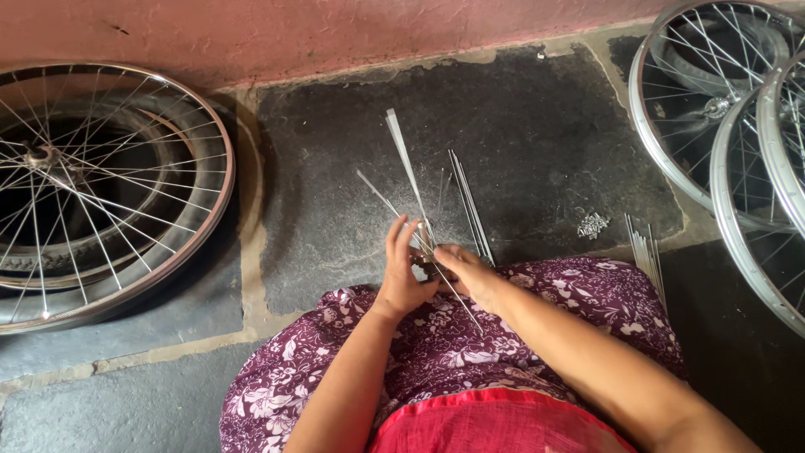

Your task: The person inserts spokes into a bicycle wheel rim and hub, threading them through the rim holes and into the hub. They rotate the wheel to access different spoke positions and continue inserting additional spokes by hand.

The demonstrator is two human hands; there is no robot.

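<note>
Steel spokes [408, 180] fan from the hub [426, 267] we pinch between left hand [402, 277] and right hand [466, 270]; loosening our grip could scatter them.

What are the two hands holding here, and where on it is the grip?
Both hands hold a small dark wheel hub with thin metal spokes fanning out. The left hand grips its left side, the right hand its right; finger placement is hidden.

Both bare forearms reach forward from the lower edge and converge over the lap. The left hand [402, 277] stands on edge, fingers straight and pointing upward, thumb side toward the other hand. The right hand [466, 270] lies palm down, fingers curled and pinched, touching the left hand's fingertips.
</note>
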